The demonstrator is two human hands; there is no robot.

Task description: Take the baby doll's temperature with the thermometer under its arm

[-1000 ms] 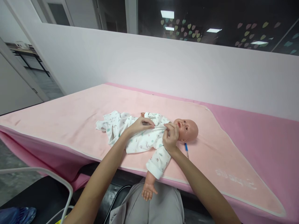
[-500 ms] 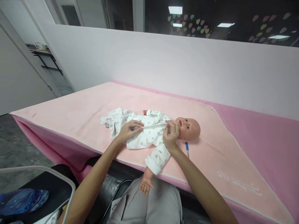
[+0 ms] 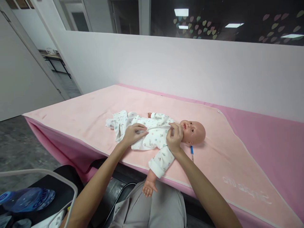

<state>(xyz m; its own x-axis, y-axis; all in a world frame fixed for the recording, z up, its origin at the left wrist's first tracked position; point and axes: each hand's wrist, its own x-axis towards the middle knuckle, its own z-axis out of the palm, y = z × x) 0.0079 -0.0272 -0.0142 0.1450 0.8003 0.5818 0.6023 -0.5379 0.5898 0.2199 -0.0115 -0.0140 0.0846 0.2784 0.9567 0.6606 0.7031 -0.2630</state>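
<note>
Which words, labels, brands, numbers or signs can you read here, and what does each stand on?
None reads clearly.
White lettering on the pale pink cover: too blurred.
Lettering on the plastic bottle: too blurred.
Tiny markings on the patterned white outfit: too small.

Blue bottle (image 3: 30, 200) on its side, down at the left!
It lies on a black chair (image 3: 68, 172), a pale bar (image 3: 42, 171) curving across; up top, pastel hearts (image 3: 204, 23) dot the dark window (image 3: 247, 11), bright lights (image 3: 181, 12) glowing near them, white wall (image 3: 190, 69) running along underneath; over to the left, a pale door (image 3: 23, 72) above grey floor (image 3: 16, 142).
</note>
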